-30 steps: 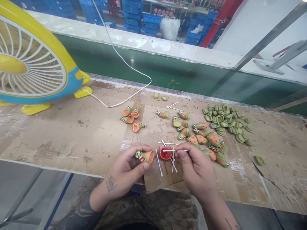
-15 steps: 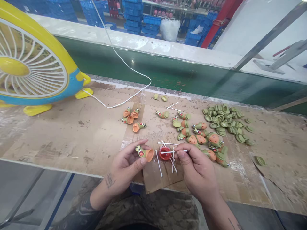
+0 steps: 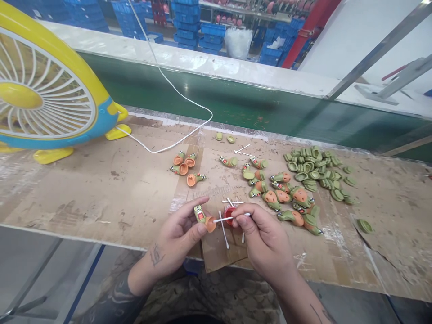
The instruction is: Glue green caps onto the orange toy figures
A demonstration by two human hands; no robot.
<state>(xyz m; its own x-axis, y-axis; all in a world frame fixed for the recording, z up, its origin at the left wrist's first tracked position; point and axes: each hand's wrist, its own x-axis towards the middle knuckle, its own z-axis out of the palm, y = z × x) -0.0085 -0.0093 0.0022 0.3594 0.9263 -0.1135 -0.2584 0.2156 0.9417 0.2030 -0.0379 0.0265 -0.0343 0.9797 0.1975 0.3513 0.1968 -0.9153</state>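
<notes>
In my left hand point(image 3: 180, 231) is a small green and orange toy figure point(image 3: 201, 214) with round eyes and a red mouth, its hollow orange end turned to the right. My right hand point(image 3: 266, 238) pinches a cotton swab point(image 3: 222, 219), whose left tip is at the rim of that hollow end. Partly behind my right fingers stands a small red pot point(image 3: 228, 215). Around it lie more swabs, one loose cotton swab point(image 3: 223, 231) just left of the pot. Whether the swab tip touches the toy I cannot tell.
Several finished-looking figures point(image 3: 283, 196) lie right of centre, beside a heap of green oval caps point(image 3: 313, 166). A few open figures point(image 3: 184, 167) sit left of centre. The yellow and blue fan point(image 3: 97, 108) stands at left, its white cord point(image 3: 175, 144) crossing the cardboard point(image 3: 84, 193).
My right hand has moved left, carrying the swab from over the red pot to the toy's open end. The toy in my left hand has tilted slightly more upright.
</notes>
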